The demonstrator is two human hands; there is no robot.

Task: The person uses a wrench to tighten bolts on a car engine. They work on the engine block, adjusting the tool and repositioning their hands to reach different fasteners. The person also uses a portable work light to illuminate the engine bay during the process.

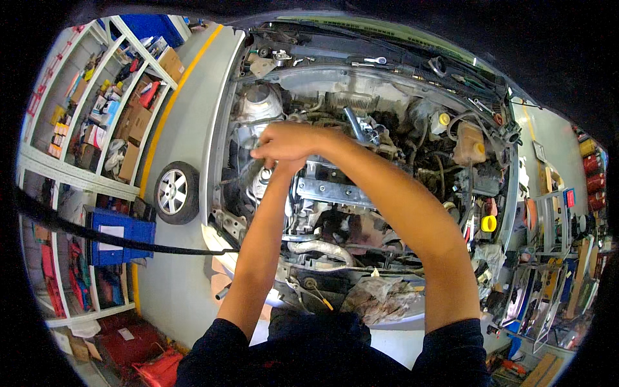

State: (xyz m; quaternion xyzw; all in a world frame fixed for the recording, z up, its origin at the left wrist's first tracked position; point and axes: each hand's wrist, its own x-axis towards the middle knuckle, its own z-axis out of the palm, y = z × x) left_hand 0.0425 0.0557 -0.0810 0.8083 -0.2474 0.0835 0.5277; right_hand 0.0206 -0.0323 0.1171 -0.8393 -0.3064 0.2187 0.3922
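My right hand (290, 138) reaches across the left side of an open engine bay, its fingers curled beside the pale metal strut tower (258, 97). What they grip, if anything, is hidden. My left hand (290, 166) is just below it, mostly covered by the right hand, so its fingers are hard to see. Both are near metal parts (263, 175) at the left end of the dark engine cover strip (332, 190). A translucent reservoir with a yellow cap (469, 148) sits at the right of the bay.
Loose tools (371, 61) lie along the rear cowl. A loose wheel (177, 193) is on the floor at left, near white shelving (100, 169) with boxes and a blue bin (119, 226). A black bar (167, 247) crosses the lower left. Metal racks (541, 284) stand at right.
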